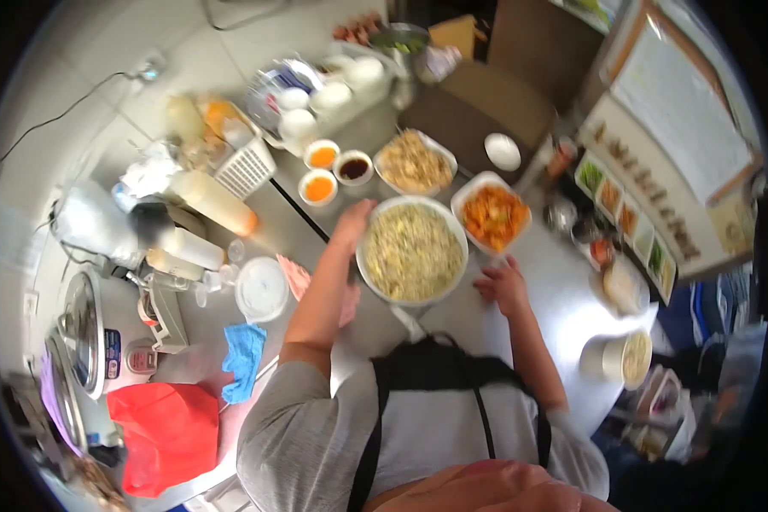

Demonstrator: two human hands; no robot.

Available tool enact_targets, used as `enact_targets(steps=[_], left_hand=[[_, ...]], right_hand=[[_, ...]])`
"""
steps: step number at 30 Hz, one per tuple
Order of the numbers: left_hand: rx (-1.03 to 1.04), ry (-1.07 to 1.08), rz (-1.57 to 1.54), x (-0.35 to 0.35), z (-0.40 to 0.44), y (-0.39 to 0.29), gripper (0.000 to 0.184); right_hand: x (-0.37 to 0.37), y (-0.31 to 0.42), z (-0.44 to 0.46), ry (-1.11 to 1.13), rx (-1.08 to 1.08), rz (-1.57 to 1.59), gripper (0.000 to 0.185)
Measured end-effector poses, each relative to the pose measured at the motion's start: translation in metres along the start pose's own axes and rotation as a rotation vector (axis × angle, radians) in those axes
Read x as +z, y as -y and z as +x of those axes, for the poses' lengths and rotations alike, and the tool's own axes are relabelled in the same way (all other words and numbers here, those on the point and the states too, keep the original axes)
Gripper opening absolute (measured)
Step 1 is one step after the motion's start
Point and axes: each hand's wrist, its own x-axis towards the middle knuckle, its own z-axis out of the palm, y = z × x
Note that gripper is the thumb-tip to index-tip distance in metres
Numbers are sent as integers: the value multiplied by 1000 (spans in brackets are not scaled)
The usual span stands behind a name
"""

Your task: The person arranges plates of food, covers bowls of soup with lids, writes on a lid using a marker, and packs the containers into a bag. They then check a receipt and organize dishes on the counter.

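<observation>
This looks like a working food-prep kitchen — a metal surface (548, 282) crowded with a big bowl of fried rice (412, 249), a dish of orange-red food (493, 217) and little sauce cups (319, 187). A rice cooker (102, 333), squeeze bottles (213, 203) and a tiled wall (85, 43) — plus the person's black apron (448, 363) — show it too.

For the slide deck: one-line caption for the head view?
Left hand and right hand flank a large bowl of pale grainy food, a smaller dish of orange food beyond.
</observation>
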Motion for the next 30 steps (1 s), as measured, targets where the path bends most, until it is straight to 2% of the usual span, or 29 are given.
enact_targets(steps=[1, 2, 3, 4, 6, 8, 11, 17, 20, 23, 24, 25, 26, 27, 28, 29, 30], left_hand=[[99, -39, 151, 1, 13, 0, 37], [23, -82, 182, 5, 25, -6, 37], [54, 18, 201, -1, 55, 4, 35], [84, -30, 4, 16, 55, -7, 34], [-125, -32, -5, 38, 46, -43, 34], [-152, -37, 77, 36, 73, -34, 35], [-187, -32, 93, 42, 67, -42, 38], [-161, -53, 28, 49, 75, -37, 43], [-167, -75, -3, 49, 82, -36, 43], [-182, -106, -16, 51, 77, -43, 41], [-192, -113, -21, 53, 74, -46, 40], [-183, -96, 22, 50, 82, -42, 38], [-206, -55, -111, 44, 90, -38, 36], [-183, 9, -319, 36, 116, -14, 36], [-202, -63, -342, 51, 90, -40, 39], [-174, 52, -426, 46, 93, -36, 41], [-209, 201, -213, 10, 129, -6, 46]], right_hand=[[-16, 3, 20, 35, -38, 3, 61], [-19, 12, 30, 156, -228, -276, 31], [-5, 27, 21, 43, -220, -150, 28], [12, 44, 10, -70, -225, -21, 26], [-2, 44, 23, -4, -240, -27, 45], [0, 52, 29, 46, -213, -16, 65], [7, 59, 23, -10, -148, 36, 64], [15, 66, 37, 43, -107, 41, 65], [22, 68, 47, 4, -144, 19, 63], [15, 68, 59, 58, -167, -39, 58], [-3, 59, 84, 217, -469, -298, 46], [-16, 40, 104, 292, -530, -306, 34], [-28, 23, 124, 369, -591, -309, 22], [-31, 17, 130, 374, -609, -344, 21], [-24, 23, 126, 320, -534, -358, 21], [-16, 35, 114, 233, -390, -359, 21], [-4, 50, 97, 115, -221, -335, 21]])
